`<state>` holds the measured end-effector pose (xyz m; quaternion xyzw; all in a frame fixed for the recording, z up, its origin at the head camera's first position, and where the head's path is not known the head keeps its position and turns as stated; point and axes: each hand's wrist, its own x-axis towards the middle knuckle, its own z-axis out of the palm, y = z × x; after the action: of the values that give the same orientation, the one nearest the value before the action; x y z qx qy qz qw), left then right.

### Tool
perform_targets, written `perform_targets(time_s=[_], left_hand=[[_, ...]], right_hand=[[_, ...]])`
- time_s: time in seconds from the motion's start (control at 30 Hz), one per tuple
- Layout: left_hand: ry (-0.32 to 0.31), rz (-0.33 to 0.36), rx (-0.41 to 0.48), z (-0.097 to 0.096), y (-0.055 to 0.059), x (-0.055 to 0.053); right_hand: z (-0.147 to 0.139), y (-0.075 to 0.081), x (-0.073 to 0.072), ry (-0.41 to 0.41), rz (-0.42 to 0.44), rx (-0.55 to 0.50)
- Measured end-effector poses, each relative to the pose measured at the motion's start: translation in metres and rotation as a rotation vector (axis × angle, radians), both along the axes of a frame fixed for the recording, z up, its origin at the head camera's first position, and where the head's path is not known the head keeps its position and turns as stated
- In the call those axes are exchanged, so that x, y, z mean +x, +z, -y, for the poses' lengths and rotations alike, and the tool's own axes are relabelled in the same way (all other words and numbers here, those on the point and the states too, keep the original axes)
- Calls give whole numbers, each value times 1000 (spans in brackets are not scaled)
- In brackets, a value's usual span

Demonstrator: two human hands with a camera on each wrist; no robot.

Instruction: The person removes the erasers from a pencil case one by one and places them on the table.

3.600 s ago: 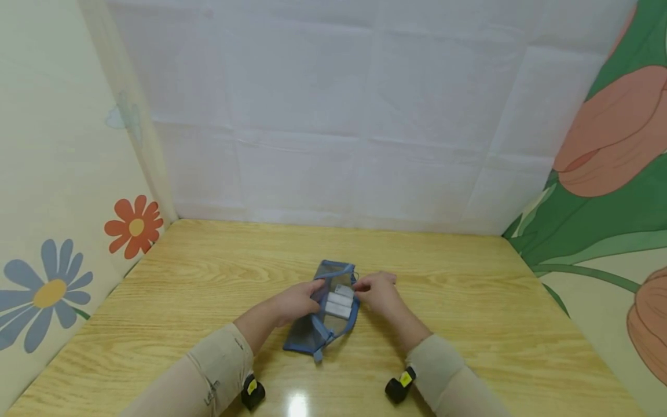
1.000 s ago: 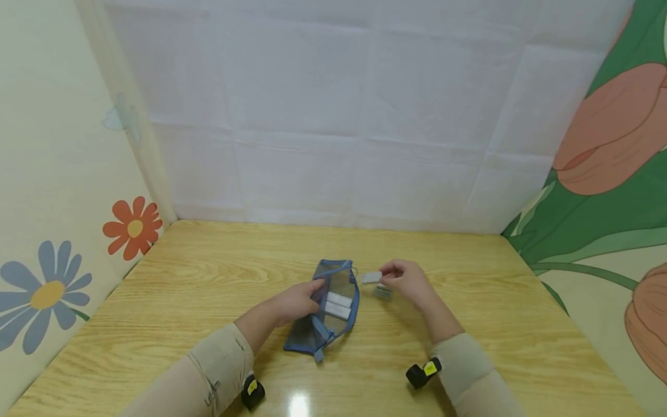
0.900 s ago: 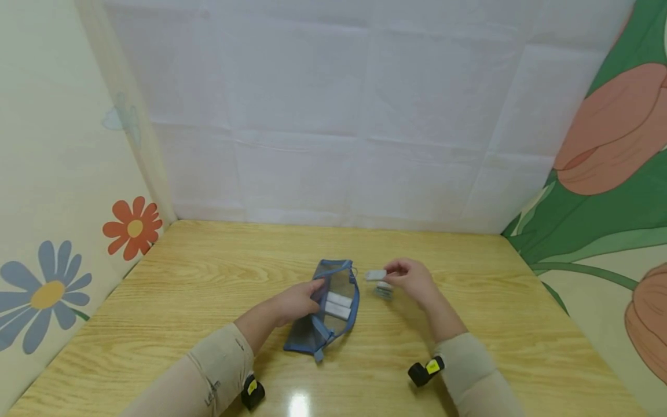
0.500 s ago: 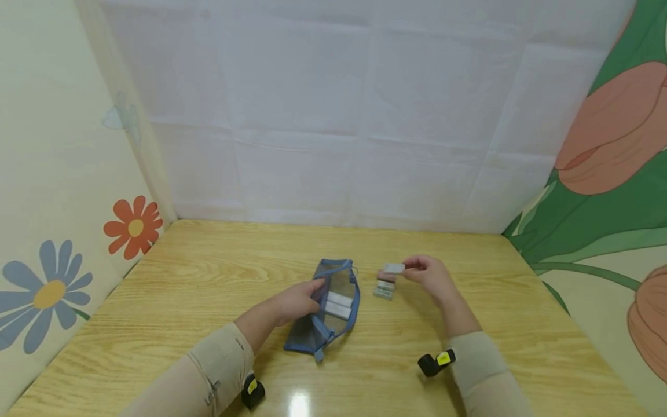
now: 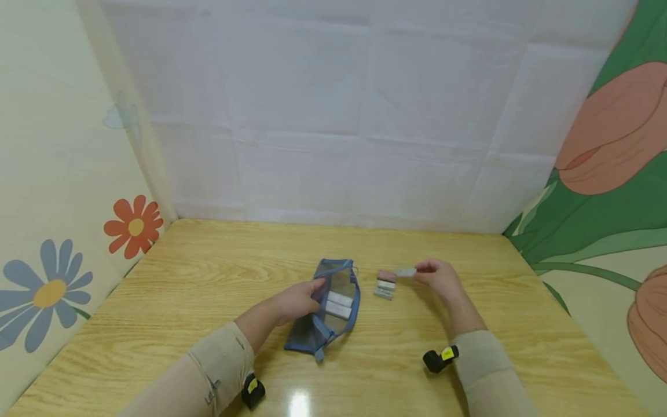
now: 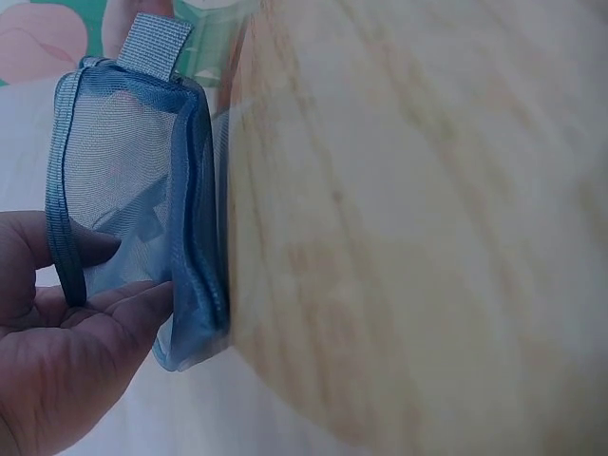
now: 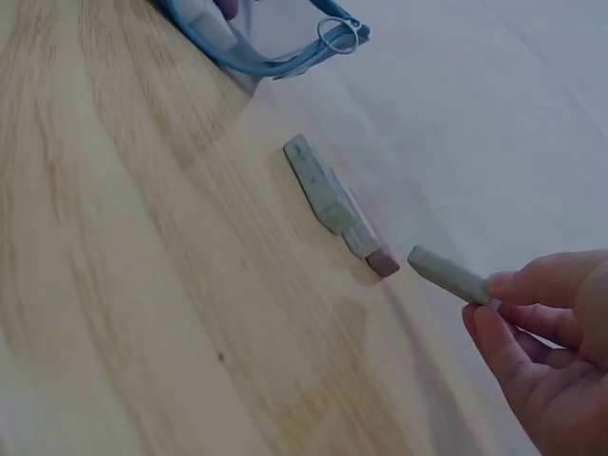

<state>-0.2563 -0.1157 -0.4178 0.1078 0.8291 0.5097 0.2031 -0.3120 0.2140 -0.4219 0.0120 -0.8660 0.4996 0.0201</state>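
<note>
My left hand (image 5: 296,302) grips the side of a blue mesh zip pouch (image 5: 303,336), its thumb and fingers either side of the edge webbing in the left wrist view. The pouch lies with its mouth open to the right, and white blocks (image 5: 339,306) show inside. My right hand (image 5: 442,279) pinches one end of a small pale grey-green block (image 7: 445,272) between thumb and fingertips. Left of that block a short row lies on the table: a pink block (image 5: 386,275), a white block (image 5: 386,285) and a pale green block (image 5: 383,294).
The wood-grain table (image 5: 224,255) meets a white cloth backdrop (image 5: 312,145) behind and flower-printed panels (image 5: 57,174) at both sides. A metal ring (image 7: 338,36) hangs from the pouch's corner. A black wrist camera (image 5: 439,359) sits under the right forearm.
My right hand has drawn the grey-green block out of the pouch and carried it right, past the row, then slightly down beside the pink block. The left hand and pouch have stayed put.
</note>
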Motion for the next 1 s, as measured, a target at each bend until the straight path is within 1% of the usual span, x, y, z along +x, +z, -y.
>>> perform_targets(time_s=[0.1, 0.23, 0.43, 0.57, 0.67, 0.77, 1.0], left_hand=[[3, 4, -2, 0, -1, -1], [6, 9, -4, 1, -3, -3], [6, 18, -12, 1, 0, -1], [8, 22, -7, 1, 1, 0], [6, 21, -3, 1, 1, 0], [2, 22, -5, 1, 1, -1], [-1, 23, -11, 1, 0, -1]], right_hand=[[-2, -2, 0, -16, 4, 42], [-6, -4, 0, -35, 26, 56], [-9, -9, -2, -51, 70, 113], [-9, -12, -4, -57, 105, 107], [-10, -14, -5, -58, 97, 122], [-10, -15, -5, -62, 78, 169], [-7, -12, -2, -76, 81, 227]])
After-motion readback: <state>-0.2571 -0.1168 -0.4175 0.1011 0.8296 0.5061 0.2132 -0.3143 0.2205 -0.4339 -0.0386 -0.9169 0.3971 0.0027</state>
